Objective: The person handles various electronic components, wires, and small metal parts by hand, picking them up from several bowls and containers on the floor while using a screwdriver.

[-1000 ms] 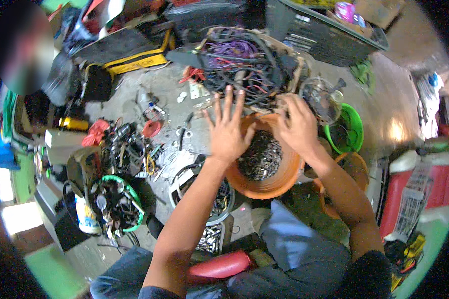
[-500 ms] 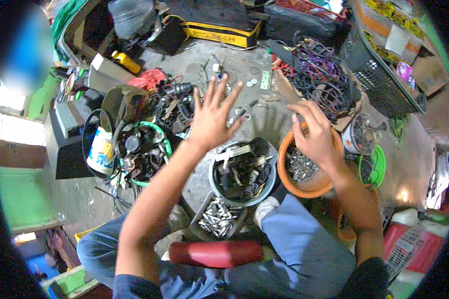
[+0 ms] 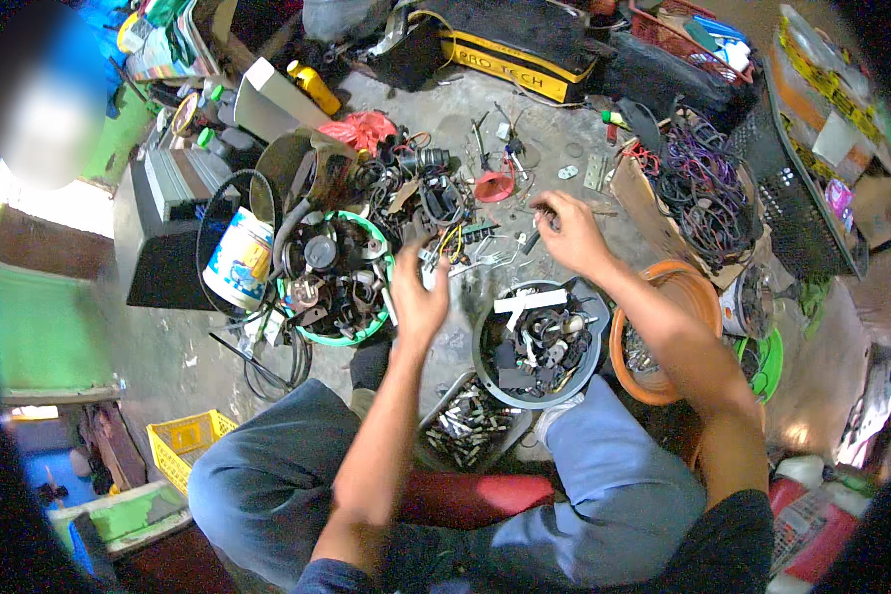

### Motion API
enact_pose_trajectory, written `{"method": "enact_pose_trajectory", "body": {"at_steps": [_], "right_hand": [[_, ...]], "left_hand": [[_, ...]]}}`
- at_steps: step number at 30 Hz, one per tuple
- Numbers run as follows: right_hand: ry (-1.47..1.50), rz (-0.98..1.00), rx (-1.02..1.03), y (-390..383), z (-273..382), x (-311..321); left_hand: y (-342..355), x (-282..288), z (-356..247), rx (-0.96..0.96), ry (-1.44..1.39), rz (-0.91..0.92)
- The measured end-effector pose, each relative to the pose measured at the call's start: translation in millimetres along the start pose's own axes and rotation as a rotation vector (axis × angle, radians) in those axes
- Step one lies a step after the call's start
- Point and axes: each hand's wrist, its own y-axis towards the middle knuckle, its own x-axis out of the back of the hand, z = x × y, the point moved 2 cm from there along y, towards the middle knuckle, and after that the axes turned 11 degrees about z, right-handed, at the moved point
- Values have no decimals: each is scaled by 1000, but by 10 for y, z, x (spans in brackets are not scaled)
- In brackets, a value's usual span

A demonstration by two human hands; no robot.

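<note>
My left hand (image 3: 421, 289) is open, fingers loosely apart, between the green tub of dark mechanical parts (image 3: 332, 277) and the grey bucket of mixed black and metal scraps (image 3: 535, 351). My right hand (image 3: 567, 228) is curled closed on a small dark cylindrical piece (image 3: 533, 238) over the concrete floor. Beyond it lie a red funnel (image 3: 495, 186), small washers and metal plates. At lower right of the hand stands an orange pot (image 3: 663, 297) of small metal bits. A tray of silver cylindrical pieces (image 3: 470, 424) is between my legs.
Tangled cables on cardboard (image 3: 703, 188), a black crate (image 3: 812, 223) and a yellow-banded black case (image 3: 515, 64) sit at the back. A labelled white bucket (image 3: 238, 257), red plastic bag (image 3: 356, 132), parts pile (image 3: 416, 188) and yellow crate (image 3: 188, 441) are leftward.
My right hand moved from over the orange pot up and left to the floor, closing on a dark piece. My spread left hand drew lower. The view shifted, bringing more of the left side in.
</note>
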Motion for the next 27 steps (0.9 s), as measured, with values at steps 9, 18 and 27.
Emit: {"method": "enact_pose_trajectory", "body": {"at_steps": [9, 18, 27], "right_hand": [[-105, 475, -89, 177, -449, -674], [84, 435, 42, 837, -467, -1264], [0, 9, 12, 1962, -818, -1683]], "left_hand": [[-558, -790, 780, 543, -208, 29], [-177, -1008, 1040, 715, -260, -204], [156, -1113, 1212, 890, -398, -350]]}}
